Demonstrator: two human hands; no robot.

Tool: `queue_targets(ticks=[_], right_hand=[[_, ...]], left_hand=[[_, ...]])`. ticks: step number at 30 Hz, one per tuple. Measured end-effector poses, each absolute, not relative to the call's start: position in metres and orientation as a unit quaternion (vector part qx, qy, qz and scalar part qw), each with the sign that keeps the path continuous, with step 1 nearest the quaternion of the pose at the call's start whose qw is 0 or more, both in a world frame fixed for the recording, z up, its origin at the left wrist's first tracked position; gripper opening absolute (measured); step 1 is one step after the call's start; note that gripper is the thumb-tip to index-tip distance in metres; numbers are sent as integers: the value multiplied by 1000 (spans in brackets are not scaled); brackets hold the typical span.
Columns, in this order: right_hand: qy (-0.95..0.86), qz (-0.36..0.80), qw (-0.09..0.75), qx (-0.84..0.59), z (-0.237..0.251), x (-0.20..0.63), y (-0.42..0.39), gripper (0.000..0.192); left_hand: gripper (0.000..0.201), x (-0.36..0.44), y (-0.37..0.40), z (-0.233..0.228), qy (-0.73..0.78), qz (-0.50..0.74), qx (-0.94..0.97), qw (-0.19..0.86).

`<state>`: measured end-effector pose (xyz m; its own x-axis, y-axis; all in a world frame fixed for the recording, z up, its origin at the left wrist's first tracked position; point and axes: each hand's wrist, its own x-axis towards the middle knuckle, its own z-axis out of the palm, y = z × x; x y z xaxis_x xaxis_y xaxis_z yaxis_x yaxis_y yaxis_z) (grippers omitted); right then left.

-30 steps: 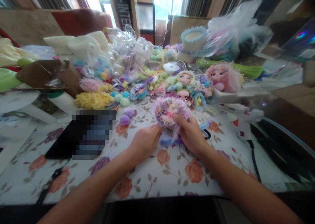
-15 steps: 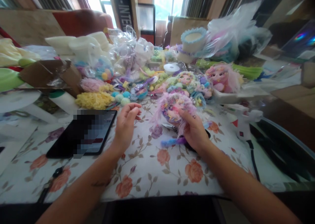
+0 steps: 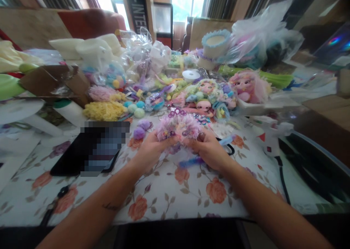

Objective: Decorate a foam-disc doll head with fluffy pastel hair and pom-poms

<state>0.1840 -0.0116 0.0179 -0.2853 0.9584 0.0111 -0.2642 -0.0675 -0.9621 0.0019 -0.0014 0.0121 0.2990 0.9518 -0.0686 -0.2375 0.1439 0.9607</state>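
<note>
"When working back toward the near edge of the surface [image 3: 188,201], how much room?"

"Plenty: floral cloth [image 3: 160,181] between both forearms. Bounded toward the left edge by a tablet [image 3: 90,148], toward the right edge by a white corded tool [image 3: 272,137], toward the far edge by heaped trims [image 3: 158,100]."

"And the grip?"

"Closed. Pinching a fluffy pink-lilac piece [image 3: 177,127] near the surface's middle, with left hand [image 3: 149,148] and right hand [image 3: 214,148] on opposite sides. Thumbs laid inward across the front, other fingers mostly hidden."

Fluffy pink-lilac piece [image 3: 179,127], strands shaggy, purple looped trim [image 3: 177,113] along far edge; held between both hands [image 3: 150,147].
</note>
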Motion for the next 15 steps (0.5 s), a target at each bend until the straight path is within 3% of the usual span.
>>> queue_targets(ticks=[7,15], right_hand=[[-420,679,468,-379,12,187,-6,26],[-358,727,463,-360,19,196,-1,16]], left_hand=[[42,1,-2,16,443,474,540,537],[35,-2,6,15,369,535,405,643]])
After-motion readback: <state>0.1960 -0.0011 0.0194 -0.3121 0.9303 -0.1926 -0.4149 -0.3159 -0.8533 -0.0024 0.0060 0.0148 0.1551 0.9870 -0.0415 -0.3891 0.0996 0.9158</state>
